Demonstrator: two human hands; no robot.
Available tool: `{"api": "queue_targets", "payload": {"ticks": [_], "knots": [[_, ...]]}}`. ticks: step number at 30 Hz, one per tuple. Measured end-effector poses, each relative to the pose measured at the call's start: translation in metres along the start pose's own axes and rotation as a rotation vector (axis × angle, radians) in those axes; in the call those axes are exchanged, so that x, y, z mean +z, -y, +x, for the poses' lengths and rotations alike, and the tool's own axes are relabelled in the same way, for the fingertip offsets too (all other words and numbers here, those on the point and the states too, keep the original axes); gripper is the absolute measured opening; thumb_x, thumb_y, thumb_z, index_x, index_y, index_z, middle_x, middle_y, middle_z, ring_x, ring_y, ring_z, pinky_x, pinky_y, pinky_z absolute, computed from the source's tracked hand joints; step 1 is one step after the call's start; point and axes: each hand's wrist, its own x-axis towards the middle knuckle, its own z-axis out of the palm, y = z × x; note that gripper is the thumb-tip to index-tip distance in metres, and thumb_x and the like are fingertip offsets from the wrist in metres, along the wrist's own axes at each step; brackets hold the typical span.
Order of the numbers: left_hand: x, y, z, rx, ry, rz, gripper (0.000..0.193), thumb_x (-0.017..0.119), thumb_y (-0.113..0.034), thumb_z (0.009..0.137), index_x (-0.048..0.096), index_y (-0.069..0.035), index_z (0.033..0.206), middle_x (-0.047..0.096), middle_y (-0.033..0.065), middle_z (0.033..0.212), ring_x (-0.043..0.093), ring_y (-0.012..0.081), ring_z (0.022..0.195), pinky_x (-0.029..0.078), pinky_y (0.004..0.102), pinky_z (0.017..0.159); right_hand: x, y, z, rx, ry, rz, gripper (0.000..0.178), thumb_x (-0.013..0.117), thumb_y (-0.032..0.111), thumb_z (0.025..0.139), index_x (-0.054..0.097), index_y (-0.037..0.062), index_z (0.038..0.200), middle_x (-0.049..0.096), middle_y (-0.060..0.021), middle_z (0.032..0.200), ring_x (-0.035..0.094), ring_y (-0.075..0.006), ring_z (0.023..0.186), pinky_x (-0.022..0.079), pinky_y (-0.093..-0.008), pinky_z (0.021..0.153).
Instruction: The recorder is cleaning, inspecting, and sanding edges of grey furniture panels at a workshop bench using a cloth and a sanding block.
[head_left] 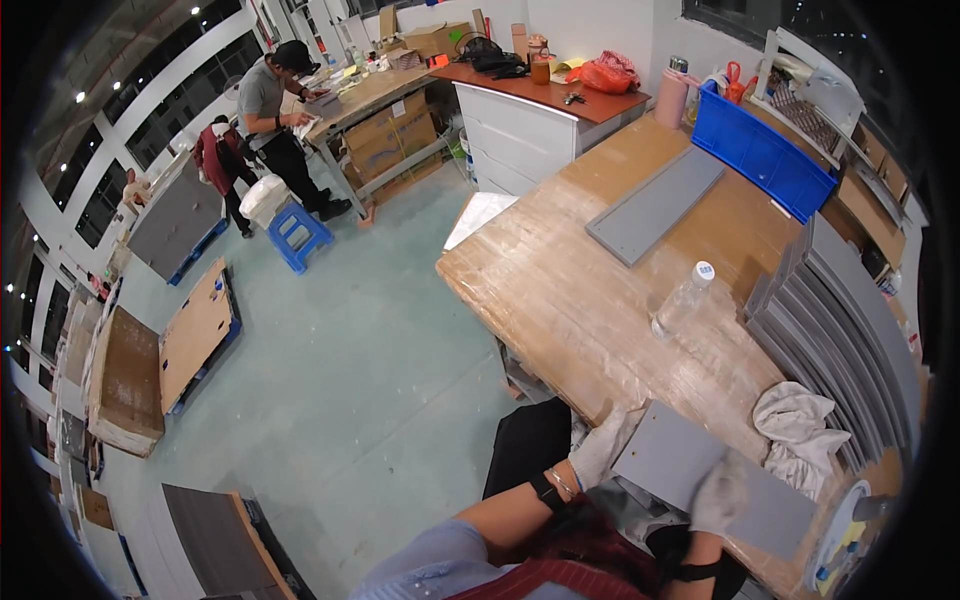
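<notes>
One grey board (660,450) is handled at the edge of the table (560,260), on the near side of the clear bottle (683,305). Its left end is met by the gloved left hand (605,445), which is set against the edge; whether the fingers are curled underneath cannot be told. The top face is partly covered by the gloved right hand (718,495), which is blurred; whether the palm is pressed flat or the fingers are bent cannot be told.

The step in hand is judged to be the rubbing or checking of the board's face, with the left end steadied. For the next move, that end would need to be held firm while the face is passed over evenly; should the board be turned instead, a sure grasp at both ends would be called for.

Beyond the bottle, a loose board (655,205) is laid flat. To the bottle's right, a stack of boards (835,320) is piled, and on its near right a white cloth (800,425) is bunched. Beyond the bottle, to its right, a blue bin (760,150) is placed.
</notes>
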Motion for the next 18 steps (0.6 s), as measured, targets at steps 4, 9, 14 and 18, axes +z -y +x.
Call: {"api": "queue_targets", "payload": {"ticks": [4,9,14,18], "knots": [[0.003,0.004,0.002,0.003,0.003,-0.01,0.072,0.027,-0.056,0.107,0.031,-0.003,0.156,0.042,0.0109,0.156,0.041,0.0248,0.142,0.031,0.0362,0.119,0.026,0.118,-0.026,-0.478,0.002,-0.052,0.031,0.059,0.018,0.093,0.068,0.0143,0.123,0.065,-0.009,0.081,0.065,-0.0242,0.072,0.054,-0.0384,0.063],[0.002,0.009,-0.004,-0.014,-0.057,-0.034,0.07,0.027,-0.056,0.107,0.036,-0.005,0.155,0.048,0.0091,0.152,0.047,0.0243,0.136,0.037,0.0377,0.115,0.0,0.094,-0.025,-0.355,0.319,0.146,0.033,0.055,0.02,0.098,0.068,0.0104,0.126,0.071,-0.0175,0.115,0.066,-0.0351,0.108,0.052,-0.0437,0.096],[0.013,0.018,-0.012,-0.038,-0.001,0.02,0.079,0.021,-0.064,0.105,0.03,-0.005,0.157,0.043,0.0099,0.156,0.043,0.0253,0.141,0.034,0.0404,0.117,-0.016,0.014,-0.007,0.195,0.015,0.131,0.032,0.053,0.02,0.1,0.069,0.0034,0.122,0.071,-0.0155,0.12,0.067,-0.0324,0.108,0.052,-0.0408,0.097],[0.006,0.033,0.004,0.008,-0.221,0.04,0.075,0.03,-0.061,0.105,0.035,-0.005,0.154,0.048,0.0084,0.151,0.045,0.0257,0.138,0.036,0.0407,0.116,0.019,0.09,-0.035,-0.574,-0.006,0.007,0.032,0.058,0.017,0.094,0.068,0.009,0.123,0.072,-0.0129,0.101,0.069,-0.027,0.089,0.057,-0.0384,0.081]]}}
